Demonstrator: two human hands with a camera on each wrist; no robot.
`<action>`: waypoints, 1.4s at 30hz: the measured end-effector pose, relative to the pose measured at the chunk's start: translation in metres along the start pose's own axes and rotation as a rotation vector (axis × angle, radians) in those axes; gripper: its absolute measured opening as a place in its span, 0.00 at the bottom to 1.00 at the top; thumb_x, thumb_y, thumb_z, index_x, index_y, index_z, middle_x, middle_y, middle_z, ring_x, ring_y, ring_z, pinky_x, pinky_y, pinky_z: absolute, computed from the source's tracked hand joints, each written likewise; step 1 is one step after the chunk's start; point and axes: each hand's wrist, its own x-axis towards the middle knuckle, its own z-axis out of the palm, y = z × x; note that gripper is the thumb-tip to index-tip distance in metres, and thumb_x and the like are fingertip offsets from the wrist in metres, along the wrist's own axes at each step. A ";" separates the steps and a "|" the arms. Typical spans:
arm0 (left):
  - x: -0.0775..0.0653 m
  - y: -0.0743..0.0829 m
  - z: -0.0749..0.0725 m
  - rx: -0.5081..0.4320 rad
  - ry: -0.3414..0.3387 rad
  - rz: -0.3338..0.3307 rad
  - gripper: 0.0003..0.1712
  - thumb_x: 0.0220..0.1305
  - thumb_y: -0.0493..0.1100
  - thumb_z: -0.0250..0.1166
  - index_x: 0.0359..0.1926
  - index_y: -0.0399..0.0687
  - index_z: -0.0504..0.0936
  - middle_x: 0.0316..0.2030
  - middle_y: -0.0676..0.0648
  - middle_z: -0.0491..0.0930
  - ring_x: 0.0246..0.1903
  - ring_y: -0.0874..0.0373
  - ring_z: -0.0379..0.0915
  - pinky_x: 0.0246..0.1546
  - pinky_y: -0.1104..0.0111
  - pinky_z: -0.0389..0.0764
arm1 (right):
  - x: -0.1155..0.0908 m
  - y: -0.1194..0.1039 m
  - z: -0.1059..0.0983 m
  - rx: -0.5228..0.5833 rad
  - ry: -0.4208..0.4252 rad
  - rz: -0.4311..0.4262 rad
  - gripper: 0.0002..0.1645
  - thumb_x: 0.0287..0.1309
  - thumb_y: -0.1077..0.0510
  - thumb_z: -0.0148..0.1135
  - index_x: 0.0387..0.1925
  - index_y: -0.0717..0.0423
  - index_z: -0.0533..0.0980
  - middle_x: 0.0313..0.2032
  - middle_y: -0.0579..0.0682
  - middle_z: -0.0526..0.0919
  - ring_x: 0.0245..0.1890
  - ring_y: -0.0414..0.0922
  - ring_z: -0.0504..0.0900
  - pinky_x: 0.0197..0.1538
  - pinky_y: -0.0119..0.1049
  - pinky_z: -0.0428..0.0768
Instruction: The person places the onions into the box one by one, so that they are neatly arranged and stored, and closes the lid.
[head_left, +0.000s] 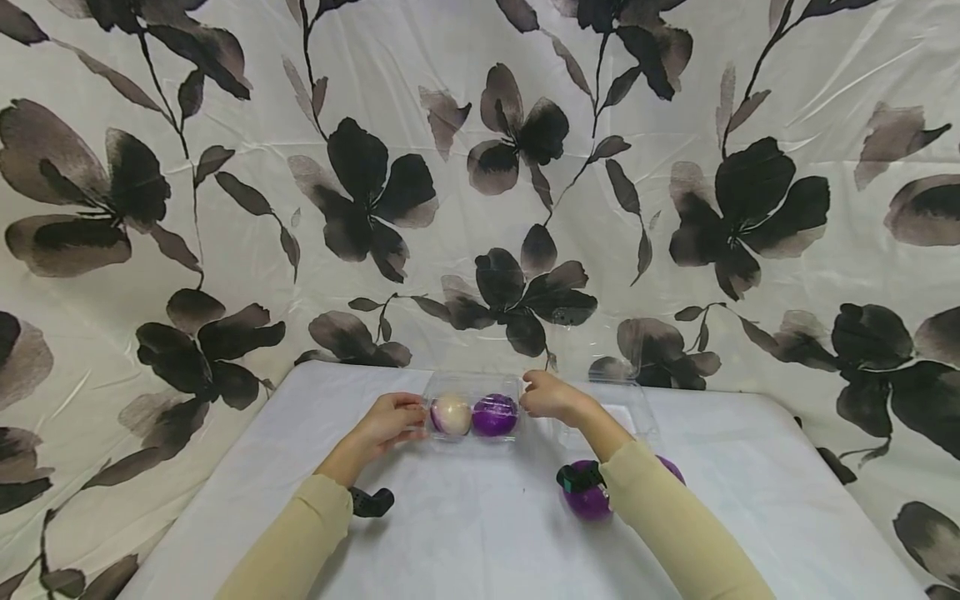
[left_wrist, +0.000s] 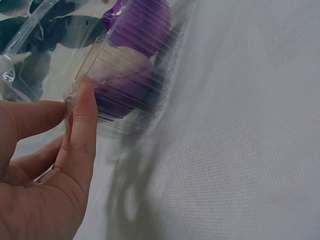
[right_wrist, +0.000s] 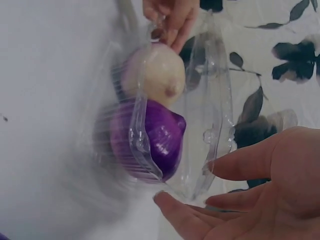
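Two round, glossy things sit in a clear plastic clamshell container (head_left: 471, 383): one cream and purple (head_left: 452, 416), the other deep purple (head_left: 495, 416) with a small pointed nub. Its lid stands partly raised in the right wrist view. At the container's left end, my left hand (left_wrist: 55, 150) pinches the clear rim between thumb and fingers. My right hand (right_wrist: 250, 185) is at the opposite end, thumb on the lid's edge and fingers at its corner. How firmly it grips is hard to see.
Right of my right hand lies another clear plastic container (head_left: 641, 417). A purple round thing (head_left: 588, 503) is under my right forearm, with more purple (head_left: 671, 469) showing beyond the sleeve. A floral curtain (head_left: 510, 183) hangs behind the white-covered table (head_left: 465, 533).
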 end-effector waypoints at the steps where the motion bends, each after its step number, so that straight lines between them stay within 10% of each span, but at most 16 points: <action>1: 0.000 0.000 0.000 -0.001 0.003 -0.002 0.25 0.71 0.30 0.59 0.65 0.24 0.66 0.42 0.43 0.75 0.34 0.58 0.78 0.38 0.66 0.89 | 0.000 0.000 0.001 0.000 0.003 0.001 0.42 0.55 0.72 0.51 0.72 0.79 0.54 0.67 0.77 0.65 0.60 0.61 0.77 0.62 0.48 0.81; 42: -0.009 0.001 -0.001 0.031 -0.003 -0.029 0.30 0.78 0.50 0.57 0.67 0.28 0.68 0.53 0.39 0.74 0.43 0.53 0.76 0.42 0.65 0.88 | -0.005 0.012 0.014 -0.007 -0.005 0.038 0.38 0.55 0.74 0.58 0.67 0.83 0.58 0.40 0.65 0.80 0.30 0.46 0.81 0.41 0.39 0.88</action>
